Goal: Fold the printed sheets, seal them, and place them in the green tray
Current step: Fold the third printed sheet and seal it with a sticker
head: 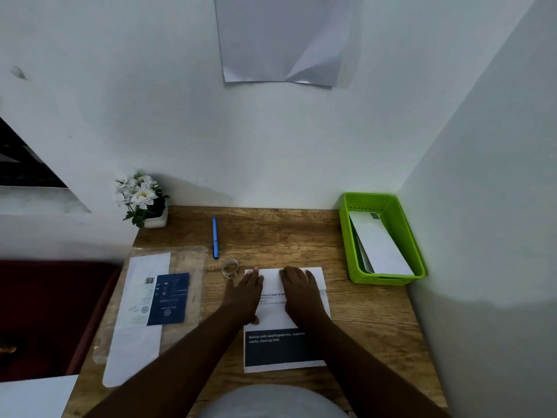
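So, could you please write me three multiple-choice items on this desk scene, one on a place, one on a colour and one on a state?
1. Where is the green tray?
A. far right corner of the desk
B. beside the flowers
C. on the floor

2. What colour is the pen?
A. red
B. blue
C. black

3. How do the hands lie on the printed sheet?
A. both flat on it
B. one lifted
C. both gripping the pen

Answers: 1 A, it stands against the right wall; 2 B, its barrel is blue; 3 A, the left hand and right hand press the folded part.
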